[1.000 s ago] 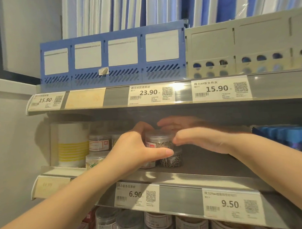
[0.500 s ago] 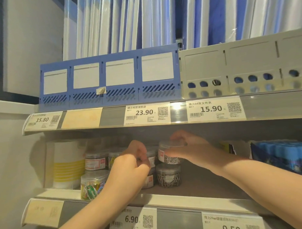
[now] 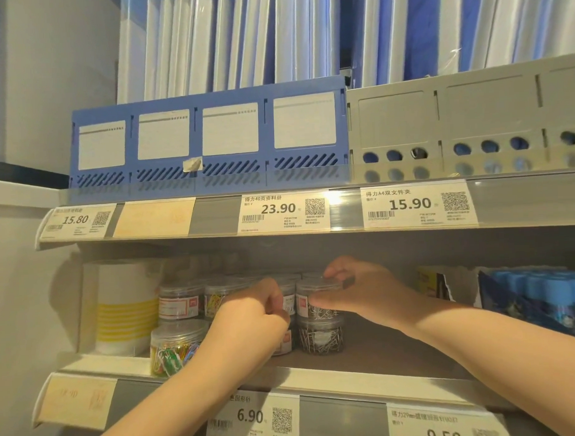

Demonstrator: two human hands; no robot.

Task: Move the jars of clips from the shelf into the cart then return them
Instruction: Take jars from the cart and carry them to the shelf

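Nearest to me, the front rail of the shelf carries price tags reading 6.90 and 9.50, and both forearms reach over it. The shelf board is a dull brown-grey, shadowed under the tier above, and bare to the right of the jars.

My left hand is curled in front of a stack of jars. Its fingers are bent tight against a jar behind them, but I cannot tell whether they have hold of it. My right hand grips the upper jar of silver clips, thumb on its side and fingers over the lid. That jar sits on a lower jar of the same clips, which stands on the shelf.

Left of my hands a jar of coloured clips stands at the front edge, with more jars stacked behind it. A white pack with yellow stripes fills the left end, and blue-topped packs stand well to the right.

Above, the next rail shows tags 15.80, 23.90 and 15.90. On it stand a blue file box and a grey file box touching side by side, with upright folders behind. A pale wall closes the left side.
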